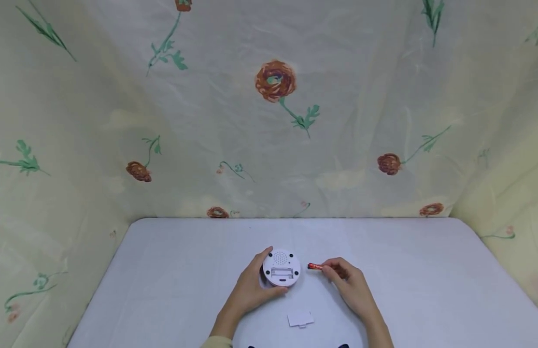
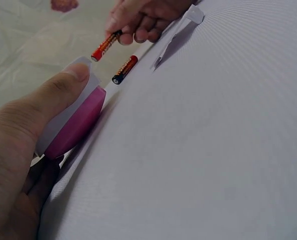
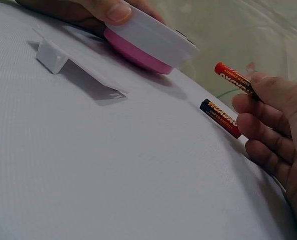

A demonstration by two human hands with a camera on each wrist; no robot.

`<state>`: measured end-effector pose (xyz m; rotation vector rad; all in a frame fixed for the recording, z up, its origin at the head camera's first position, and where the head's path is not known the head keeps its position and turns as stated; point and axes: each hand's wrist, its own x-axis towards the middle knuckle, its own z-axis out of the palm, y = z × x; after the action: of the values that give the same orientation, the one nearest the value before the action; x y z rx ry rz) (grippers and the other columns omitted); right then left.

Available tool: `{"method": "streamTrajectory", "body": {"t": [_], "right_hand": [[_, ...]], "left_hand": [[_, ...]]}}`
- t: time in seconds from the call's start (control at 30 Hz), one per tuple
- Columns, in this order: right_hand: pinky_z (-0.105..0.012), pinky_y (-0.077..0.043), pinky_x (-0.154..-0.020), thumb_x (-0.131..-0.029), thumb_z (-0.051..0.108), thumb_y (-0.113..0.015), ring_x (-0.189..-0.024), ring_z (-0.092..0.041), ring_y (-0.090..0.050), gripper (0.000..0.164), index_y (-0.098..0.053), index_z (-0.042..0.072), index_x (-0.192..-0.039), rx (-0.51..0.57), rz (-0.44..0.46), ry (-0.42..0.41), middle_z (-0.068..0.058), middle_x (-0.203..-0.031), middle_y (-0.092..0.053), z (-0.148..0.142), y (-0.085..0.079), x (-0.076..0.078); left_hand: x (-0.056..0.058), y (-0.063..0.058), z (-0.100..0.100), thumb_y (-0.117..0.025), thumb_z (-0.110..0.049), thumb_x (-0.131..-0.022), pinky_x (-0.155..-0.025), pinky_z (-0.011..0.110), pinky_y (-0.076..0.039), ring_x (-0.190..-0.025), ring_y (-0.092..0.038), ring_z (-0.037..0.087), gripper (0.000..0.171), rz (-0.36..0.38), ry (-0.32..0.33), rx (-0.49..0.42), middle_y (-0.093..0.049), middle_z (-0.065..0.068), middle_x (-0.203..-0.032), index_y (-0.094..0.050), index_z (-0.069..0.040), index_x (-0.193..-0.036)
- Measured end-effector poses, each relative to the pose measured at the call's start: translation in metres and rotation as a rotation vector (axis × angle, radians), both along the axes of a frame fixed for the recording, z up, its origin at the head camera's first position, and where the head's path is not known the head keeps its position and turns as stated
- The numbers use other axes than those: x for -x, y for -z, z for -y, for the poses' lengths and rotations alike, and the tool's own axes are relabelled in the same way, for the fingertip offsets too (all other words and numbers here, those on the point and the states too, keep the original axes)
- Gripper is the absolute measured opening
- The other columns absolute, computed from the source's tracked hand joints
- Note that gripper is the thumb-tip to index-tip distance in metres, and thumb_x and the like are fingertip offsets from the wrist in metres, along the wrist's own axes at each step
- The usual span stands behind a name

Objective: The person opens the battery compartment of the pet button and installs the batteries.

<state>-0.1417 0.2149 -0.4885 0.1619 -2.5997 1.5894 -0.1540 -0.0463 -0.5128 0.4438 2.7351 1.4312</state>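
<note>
My left hand grips a round white device by its edge, thumb on the near side. Its underside faces up, showing speaker holes, dark feet and a bare battery compartment; its lower part is pink in both wrist views. To the right of it, my right hand pinches a red and black battery between thumb and fingers, apart from the device. A second battery of the same kind appears to lie on the table just below the pinched one.
A small white battery cover with a tab lies on the white table, nearer than the device and between the forearms. Floral cloth hangs behind and on both sides of the table. Two dark shapes show at the bottom edge.
</note>
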Motion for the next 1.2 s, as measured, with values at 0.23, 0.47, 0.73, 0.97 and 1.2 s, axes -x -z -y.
{"method": "streamTrajectory", "body": {"t": [0.23, 0.47, 0.73, 0.97, 1.2], "right_hand": [[-0.02, -0.051, -0.069, -0.09, 0.033, -0.062, -0.076, -0.013, -0.063, 0.021, -0.064, 0.015, -0.101, 0.059, 0.0, -0.019, -0.005, -0.085, -0.067, -0.002, 0.014, 0.007], [-0.017, -0.048, -0.077, -0.09, 0.034, -0.063, -0.084, -0.008, -0.061, 0.026, -0.064, 0.012, -0.105, 0.056, -0.035, 0.003, 0.001, -0.094, -0.067, 0.004, 0.007, 0.006], [-0.018, -0.046, -0.082, -0.089, 0.026, -0.065, -0.083, -0.008, -0.062, 0.02, -0.065, 0.011, -0.102, 0.094, -0.104, -0.012, 0.002, -0.093, -0.068, 0.018, 0.002, 0.004], [-0.022, -0.046, -0.08, -0.089, 0.024, -0.066, -0.08, -0.007, -0.06, 0.016, -0.065, 0.012, -0.1, 0.042, -0.116, -0.005, 0.005, -0.089, -0.068, 0.026, 0.0, 0.003], [-0.021, -0.047, -0.073, -0.088, 0.011, -0.065, -0.076, -0.007, -0.059, 0.012, -0.064, 0.004, -0.099, 0.023, -0.152, -0.019, -0.006, -0.088, -0.069, 0.037, -0.015, -0.003]], "left_hand": [[-0.001, 0.0, 0.0, -0.081, -0.054, -0.064, -0.11, 0.046, -0.035, -0.137, -0.039, 0.021, 0.103, 0.002, -0.001, 0.001, -0.042, -0.002, -0.146, -0.025, -0.033, -0.148], [-0.001, -0.002, -0.001, -0.081, -0.053, -0.064, -0.109, 0.046, -0.036, -0.136, -0.04, 0.019, 0.102, 0.01, -0.007, 0.0, -0.043, -0.004, -0.145, -0.026, -0.034, -0.148], [-0.002, -0.004, -0.001, -0.08, -0.056, -0.064, -0.109, 0.046, -0.037, -0.135, -0.041, 0.02, 0.102, 0.015, -0.005, 0.001, -0.044, -0.002, -0.144, -0.026, -0.034, -0.148], [0.0, -0.004, -0.001, -0.079, -0.057, -0.064, -0.109, 0.046, -0.036, -0.135, -0.04, 0.02, 0.102, 0.029, -0.003, -0.001, -0.044, -0.002, -0.144, -0.026, -0.034, -0.148], [-0.001, -0.004, 0.0, -0.079, -0.058, -0.064, -0.109, 0.047, -0.037, -0.136, -0.04, 0.021, 0.102, 0.03, -0.003, 0.004, -0.043, -0.002, -0.145, -0.026, -0.034, -0.148]]}}
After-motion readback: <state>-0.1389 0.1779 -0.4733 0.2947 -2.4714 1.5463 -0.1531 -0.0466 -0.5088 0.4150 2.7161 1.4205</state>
